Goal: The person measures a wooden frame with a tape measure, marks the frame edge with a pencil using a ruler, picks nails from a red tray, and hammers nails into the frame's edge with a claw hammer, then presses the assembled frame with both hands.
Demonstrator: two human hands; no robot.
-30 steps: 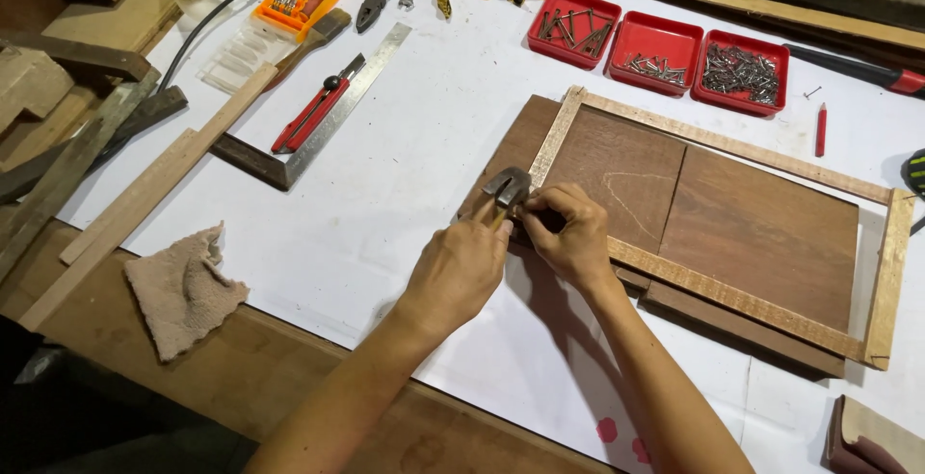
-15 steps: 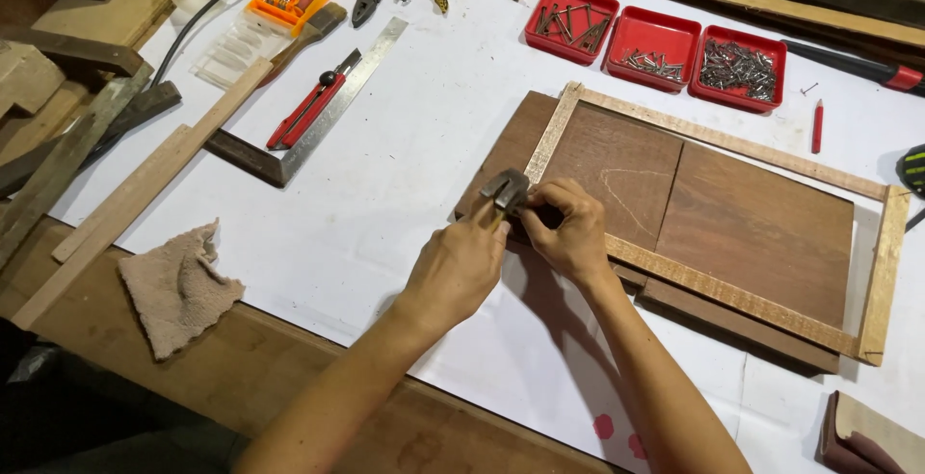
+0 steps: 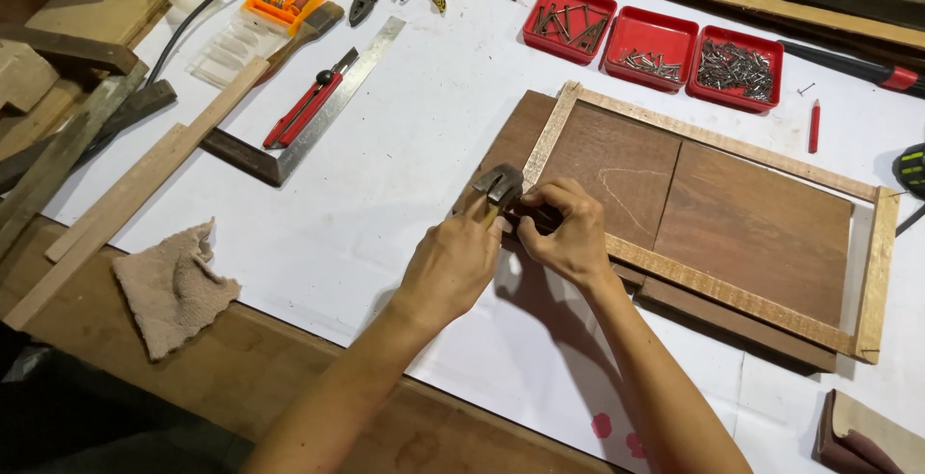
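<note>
A dark wooden board (image 3: 713, 214) lies on white paper with a frame of light wood strips (image 3: 732, 291) laid around it. At the frame's near left corner, my left hand (image 3: 453, 267) grips a small hammer (image 3: 499, 185) by its handle, the metal head just above the corner. My right hand (image 3: 568, 228) rests on the corner beside the hammer head, fingers pinched together over the strip joint. What they pinch is hidden.
Three red trays of nails and screws (image 3: 655, 45) stand at the back. A steel square (image 3: 318, 118) with a red utility knife (image 3: 308, 108) lies at left, near loose wood strips (image 3: 135, 190). A cloth rag (image 3: 173, 286) lies at the table edge. A red pencil (image 3: 814, 127) lies right.
Both hands stay at the frame's corner with the hammer. Only the view has shifted slightly; nothing on the table has moved.
</note>
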